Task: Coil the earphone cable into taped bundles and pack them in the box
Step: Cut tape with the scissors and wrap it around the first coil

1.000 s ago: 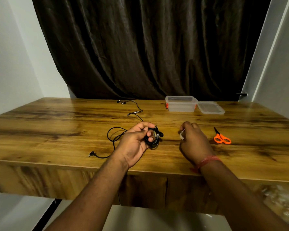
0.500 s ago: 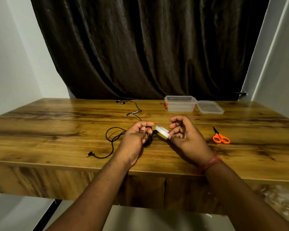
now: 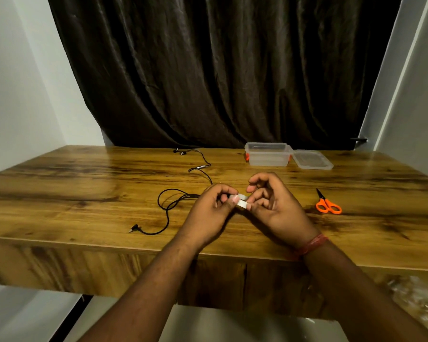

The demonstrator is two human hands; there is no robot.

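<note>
Meeting over the middle of the table [image 3: 59, 188], both hands work a white tape roll [image 3: 242, 201]. Right hand [image 3: 274, 208]: fingers curled, roll pinched between thumb and fingertips. Left hand [image 3: 208, 213]: fingers curled, thumb tip pressed on the near edge of the roll. Whether the left hand also grips a coiled part of the cable cannot be told; its fingers hide that spot. A red band [image 3: 311, 244] circles the right wrist.

Black cable [image 3: 167, 213]: it emerges from behind the left hand, loops on the table to the left, and ends in a plug near the front edge. A second run leads from the hands toward the back of the table, past an inline piece, to the earbuds [image 3: 179, 152] lying near the curtain [image 3: 220, 70].

Box [image 3: 267, 154]: clear, open, standing at the back, right of centre. Lid [image 3: 311, 159]: flat on the table, touching the right side of the box. Scissors [image 3: 328, 206]: orange handles, blades closed, lying right of the hands, apart from them.
</note>
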